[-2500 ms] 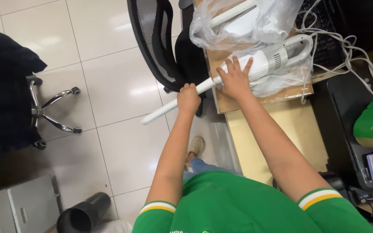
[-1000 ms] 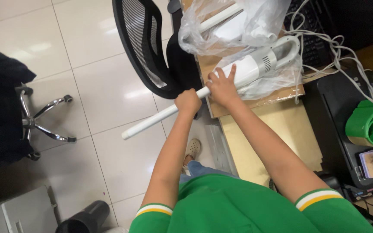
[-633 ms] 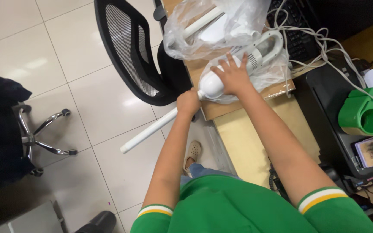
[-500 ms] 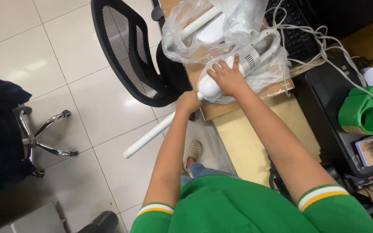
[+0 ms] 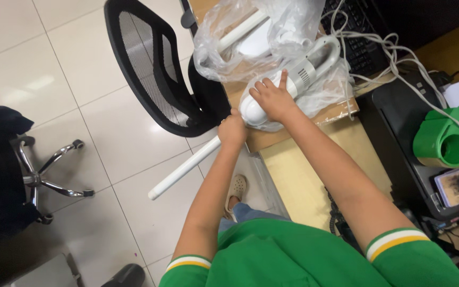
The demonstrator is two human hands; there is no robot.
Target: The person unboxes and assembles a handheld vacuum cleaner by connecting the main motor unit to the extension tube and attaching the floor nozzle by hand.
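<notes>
Since half a second ago the white tube (image 5: 187, 166) is seen tipped a little lower at its free end, and the right hand (image 5: 272, 98) is shifted slightly along the vacuum body (image 5: 288, 87), the whole view being slid a touch leftward. Nearest the vacuum body on the floor side, the left hand (image 5: 232, 130) is closed in a fist around the tube just where it meets the rounded nose. The right hand is laid on top of the body, fingers spread, pressing rather than wrapping. The vacuum body is found lying on a brown cardboard sheet (image 5: 288, 133) at the desk edge, half inside a clear plastic bag (image 5: 251, 37). For the joint to be worked cleanly, it is judged that the tube should be kept in line with the nose, the body pinned flat so it cannot roll, and the loose film kept out of the seam. The tube is smooth, rigid and round; the body is glossy, bulbous, with a grey ribbed band and a looped handle. Beyond it, crinkled film is bunched over another white tube. Left of the body a black mesh-backed chair (image 5: 150, 69) is parked; farther right, pale cables (image 5: 394, 58) and a green plastic holder (image 5: 442, 141) are seen.
</notes>
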